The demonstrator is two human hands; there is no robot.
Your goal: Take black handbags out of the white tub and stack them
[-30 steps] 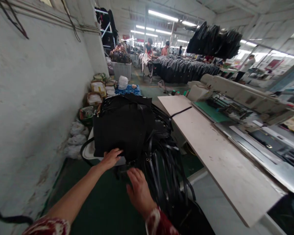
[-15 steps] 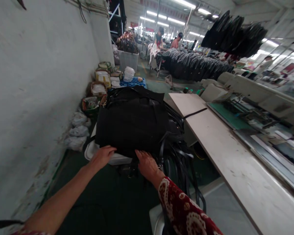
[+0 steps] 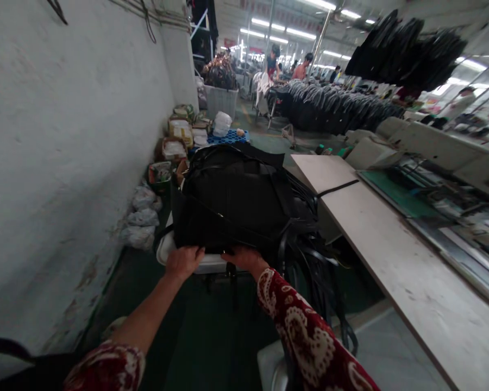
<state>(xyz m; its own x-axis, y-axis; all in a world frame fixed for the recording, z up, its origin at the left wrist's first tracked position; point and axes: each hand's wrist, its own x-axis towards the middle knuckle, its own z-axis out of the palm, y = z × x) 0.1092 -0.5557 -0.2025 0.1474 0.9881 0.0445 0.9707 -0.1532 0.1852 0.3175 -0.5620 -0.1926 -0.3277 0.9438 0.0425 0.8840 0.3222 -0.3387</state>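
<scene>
Both hands are at the near edge of a stack of black bags [image 3: 232,201]. The left hand [image 3: 184,262] curls over the stack's lower left corner, fingers tucked under the edge, knuckles up, gripping the bottom layer. The right hand [image 3: 244,257] sits just beside it, to the right, fingers also hooked under the near edge of the stack; the fingertips are hidden beneath the fabric. The two hands are close together but not touching.

The stack rests on a white tub [image 3: 206,264], of which only the near rim shows below the bags. It stands in the aisle between the white wall [image 3: 65,141] on the left and the long pale worktable [image 3: 391,255] on the right. A bundle of black straps [image 3: 313,255] hangs down the right side of the stack, toward the table's edge. One strap [image 3: 336,188] lies across the far end of the tabletop.

Right sleeve: red with a pale paisley print [image 3: 309,342]. Left forearm bare.

Background: sacks and boxes [image 3: 163,163] along the wall, a blue crate [image 3: 228,137], rows of black bags [image 3: 342,111] further down, and people [image 3: 287,64] at work in the distance. Sewing machines [image 3: 432,152] stand beyond the table, blurred.
</scene>
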